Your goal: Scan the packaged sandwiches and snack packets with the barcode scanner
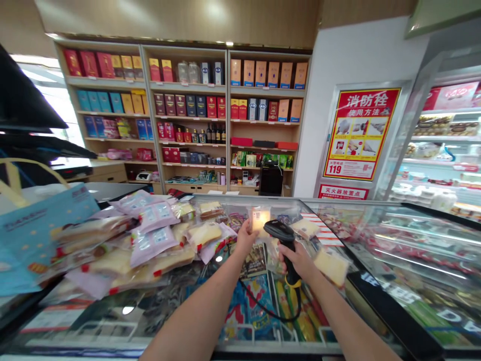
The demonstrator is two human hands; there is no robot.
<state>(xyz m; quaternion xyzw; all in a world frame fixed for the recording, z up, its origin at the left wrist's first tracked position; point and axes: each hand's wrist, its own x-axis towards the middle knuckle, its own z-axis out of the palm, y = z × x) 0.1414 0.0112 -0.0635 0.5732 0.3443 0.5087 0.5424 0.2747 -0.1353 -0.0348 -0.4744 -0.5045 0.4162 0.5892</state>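
Observation:
My right hand [298, 259] is wrapped round the grip of a black barcode scanner [280, 230], whose head points left. A black cable loops down from its yellow-ringed base. My left hand [246, 235] pinches a small clear packet [260, 218] with a label, lit brightly by the scanner. The packet is held up just off the scanner's front, above the glass freezer top [188, 288]. To the right of the scanner lie wrapped bread slices [332, 265]. Left of my hands spreads a pile of packaged bread [206, 234] and pale purple pouches [154, 244].
A blue paper bag [45, 230] stands at the left edge beside dark screen equipment [30, 100]. Another glass-topped freezer [398, 260] adjoins on the right, with a black rail [394, 316] between. Shelves of boxed bottles [190, 105] line the back wall.

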